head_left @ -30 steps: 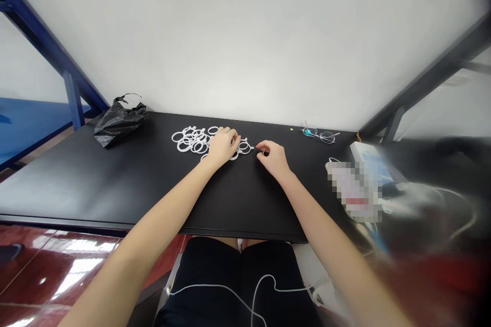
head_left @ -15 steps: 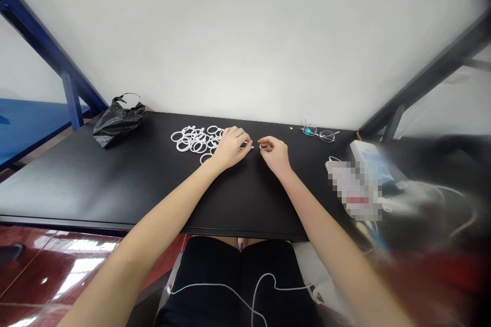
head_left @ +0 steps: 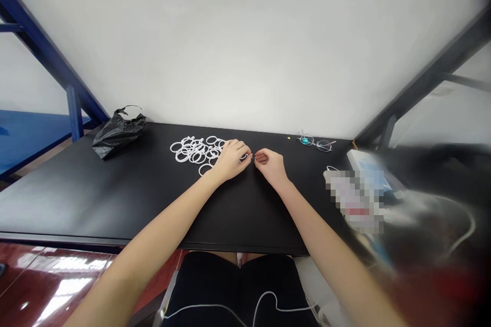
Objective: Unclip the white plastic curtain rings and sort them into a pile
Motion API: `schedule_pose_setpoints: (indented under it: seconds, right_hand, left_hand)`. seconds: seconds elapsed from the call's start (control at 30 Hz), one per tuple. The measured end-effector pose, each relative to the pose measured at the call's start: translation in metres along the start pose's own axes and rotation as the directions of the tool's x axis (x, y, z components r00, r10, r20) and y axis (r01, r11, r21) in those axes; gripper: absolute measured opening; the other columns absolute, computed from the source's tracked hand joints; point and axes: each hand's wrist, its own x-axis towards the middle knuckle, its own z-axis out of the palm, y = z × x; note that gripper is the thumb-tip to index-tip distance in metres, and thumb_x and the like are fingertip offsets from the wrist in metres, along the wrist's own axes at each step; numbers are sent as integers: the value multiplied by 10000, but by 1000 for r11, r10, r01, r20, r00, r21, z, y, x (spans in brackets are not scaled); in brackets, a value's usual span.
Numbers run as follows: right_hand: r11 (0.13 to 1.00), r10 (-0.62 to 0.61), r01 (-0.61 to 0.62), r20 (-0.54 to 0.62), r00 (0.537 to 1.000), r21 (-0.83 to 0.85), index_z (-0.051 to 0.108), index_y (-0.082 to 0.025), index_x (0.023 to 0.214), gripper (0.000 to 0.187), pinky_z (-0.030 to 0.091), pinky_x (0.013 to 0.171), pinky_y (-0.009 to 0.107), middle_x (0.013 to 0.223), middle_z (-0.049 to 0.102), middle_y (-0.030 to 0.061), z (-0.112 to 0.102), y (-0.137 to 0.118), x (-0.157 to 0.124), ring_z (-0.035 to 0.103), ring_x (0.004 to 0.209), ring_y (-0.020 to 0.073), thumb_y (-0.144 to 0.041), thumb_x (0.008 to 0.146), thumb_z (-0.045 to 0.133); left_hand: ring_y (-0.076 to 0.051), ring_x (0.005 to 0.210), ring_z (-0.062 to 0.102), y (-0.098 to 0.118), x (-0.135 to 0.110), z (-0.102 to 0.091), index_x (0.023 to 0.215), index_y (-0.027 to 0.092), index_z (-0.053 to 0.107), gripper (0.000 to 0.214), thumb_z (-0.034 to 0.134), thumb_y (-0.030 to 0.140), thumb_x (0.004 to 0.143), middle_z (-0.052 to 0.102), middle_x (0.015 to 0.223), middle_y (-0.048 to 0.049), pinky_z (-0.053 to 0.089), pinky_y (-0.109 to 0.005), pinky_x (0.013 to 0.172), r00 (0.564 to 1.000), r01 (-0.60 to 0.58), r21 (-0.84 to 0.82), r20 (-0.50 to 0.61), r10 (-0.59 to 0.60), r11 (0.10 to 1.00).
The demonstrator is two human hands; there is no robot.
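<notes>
A heap of several white plastic rings [head_left: 195, 148] lies on the black table [head_left: 126, 189] near the wall. My left hand [head_left: 231, 158] rests at the right edge of the heap, fingers curled on a white ring. My right hand [head_left: 269, 162] is just beside it, fingers pinched on the same small white ring end between the two hands. The fingertips of both hands almost touch.
A crumpled black plastic bag [head_left: 118, 130] sits at the table's back left. Eyeglasses [head_left: 316, 142] lie at the back right. A blurred box and white cables [head_left: 360, 189] crowd the right end. Blue shelf frame [head_left: 72, 107] stands to the left.
My right hand moved left toward my left hand until the fingertips met. The view tilted slightly, so the table sits lower in the picture.
</notes>
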Motion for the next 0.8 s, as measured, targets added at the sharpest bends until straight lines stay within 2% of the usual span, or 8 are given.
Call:
schedule_pose_setpoints:
  seconds: [0.13,0.3,0.43,0.5,0.57,0.67,0.8]
  right_hand:
    - [995,42,-38,-48,998,92,648,-193,764,121,601,724,352,728,702,31,-3,-4,0,706,702,202,-173,645,657]
    - [973,100,-73,-115,988,218,656,-187,755,131,596,754,374,761,717,47,-6,-5,3,717,739,220,-224,641,709]
    - [920,131,-60,-160,978,387,657,-186,744,215,594,747,367,770,716,48,-4,-7,3,712,737,214,-305,621,788]
    - [876,152,-61,-155,976,479,660,-186,738,250,592,751,358,763,716,42,-2,-12,3,710,739,205,-325,604,819]
    - [829,179,-83,-121,976,553,665,-185,735,278,591,735,344,747,715,33,-1,-19,1,703,711,190,-330,583,847]
    - [770,219,-129,-69,973,625,678,-180,744,304,585,704,324,712,709,22,-3,-27,0,686,665,170,-328,563,872]
    - [741,237,-132,-73,969,659,696,-179,779,329,582,747,319,764,718,21,-7,-30,1,692,717,164,-343,560,878]
  left_hand:
    - [-201,889,558,1,-1,0,955,194,583,102,499,179,899,658,915,-39,390,-374,898,1000,10,-24,13,-10,1000]
    - [-214,911,566,4,-2,-1,1055,192,588,196,493,162,886,663,947,-49,396,-384,910,999,4,-34,53,-2,999]
    - [-223,950,572,6,-2,0,1200,180,558,298,487,193,911,665,997,-68,392,-402,949,997,-16,-52,73,19,999]
    - [-221,936,581,7,-2,2,1200,170,566,290,483,215,926,670,972,-70,398,-405,944,997,-2,-93,78,9,996]
    - [-202,861,596,8,-2,4,1099,167,617,228,470,243,942,677,891,-57,422,-384,896,996,43,-185,86,-28,982]
    - [-162,738,602,10,0,5,897,175,666,262,456,319,959,692,812,-38,453,-313,754,984,171,-401,123,-132,900]
    - [-149,670,597,9,6,4,816,173,685,348,526,468,907,699,740,-32,446,-267,639,928,362,-622,175,-327,694]
